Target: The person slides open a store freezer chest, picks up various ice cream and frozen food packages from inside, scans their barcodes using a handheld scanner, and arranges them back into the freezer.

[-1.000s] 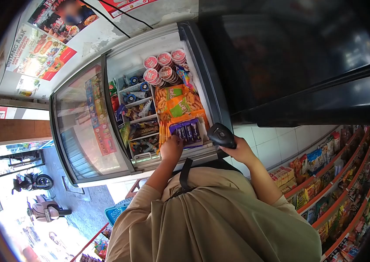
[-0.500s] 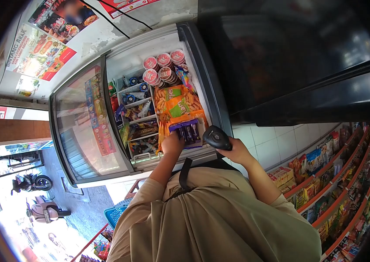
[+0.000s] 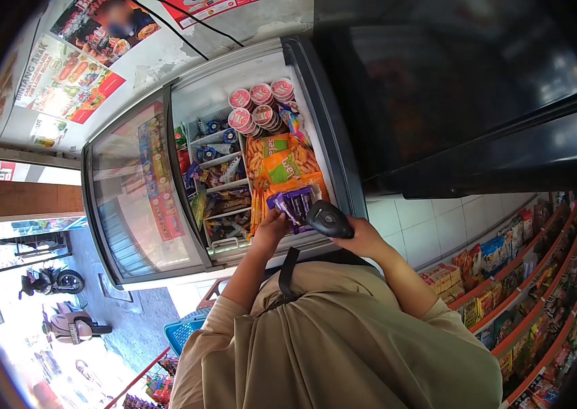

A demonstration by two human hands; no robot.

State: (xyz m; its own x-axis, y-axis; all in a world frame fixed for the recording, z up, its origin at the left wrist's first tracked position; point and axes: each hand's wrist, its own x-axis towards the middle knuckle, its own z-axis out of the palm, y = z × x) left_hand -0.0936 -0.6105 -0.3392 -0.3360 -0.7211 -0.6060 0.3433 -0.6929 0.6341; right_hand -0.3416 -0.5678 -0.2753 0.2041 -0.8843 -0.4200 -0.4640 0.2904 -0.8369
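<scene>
My left hand (image 3: 271, 230) is closed at the near edge of the open freezer, its fingers on the left edge of a purple ice cream packet (image 3: 288, 206). Several such purple packs lie together there, so how many it grips is hard to see. A black handheld barcode scanner (image 3: 326, 217) is held in my right hand (image 3: 362, 238), its head pointing left, just over the right end of the purple packs. Behind them are orange bags of frozen snacks (image 3: 281, 167), and stacked pink-lidded ice cream cups (image 3: 261, 94) stand farther back.
White dividers hold several wrapped ice creams (image 3: 223, 174) on the left of the freezer (image 3: 346, 163). Its sliding glass lid (image 3: 121, 232) covers the left part. Snack shelves (image 3: 506, 300) curve along the right. A blue basket (image 3: 178, 334) is low left, with parked motorbikes (image 3: 73, 324) outside.
The scanner in my right hand has moved left, over the purple packs. My left hand has turned, its thumb and fingers showing more at the packet's edge. The view has shifted slightly.
</scene>
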